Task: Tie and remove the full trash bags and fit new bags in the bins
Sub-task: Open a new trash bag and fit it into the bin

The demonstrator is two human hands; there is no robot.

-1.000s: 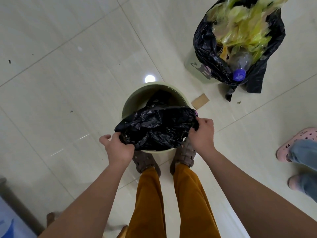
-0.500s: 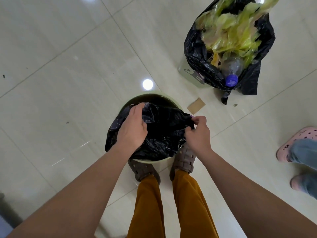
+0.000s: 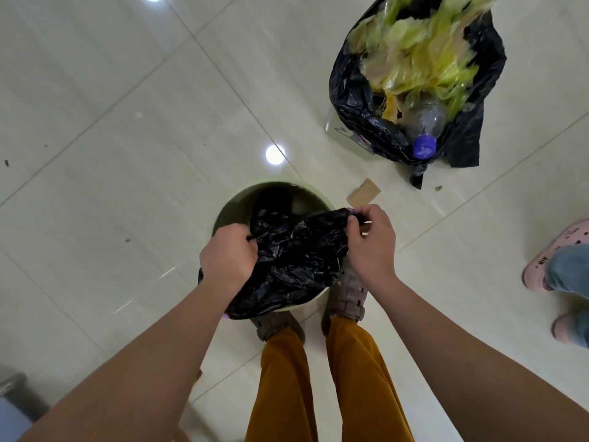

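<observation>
A crumpled new black bag (image 3: 296,260) is held over the mouth of the pale green bin (image 3: 237,199), which stands on the tiled floor (image 3: 111,154) just ahead of the person's feet. The bag's left edge is gripped by the left hand (image 3: 228,258), fingers curled tight around the plastic. Its right edge is pinched by the right hand (image 3: 371,240) between thumb and fingertips, over the bin's right rim. Part of the bag is seen hanging down inside the bin. The full black trash bag (image 3: 414,78) is seen well apart, up and to the right (mouth open, untied), with yellow plastic and a clear bottle with a purple cap (image 3: 424,147) showing. A small piece of cardboard (image 3: 364,193) lies between the two.
</observation>
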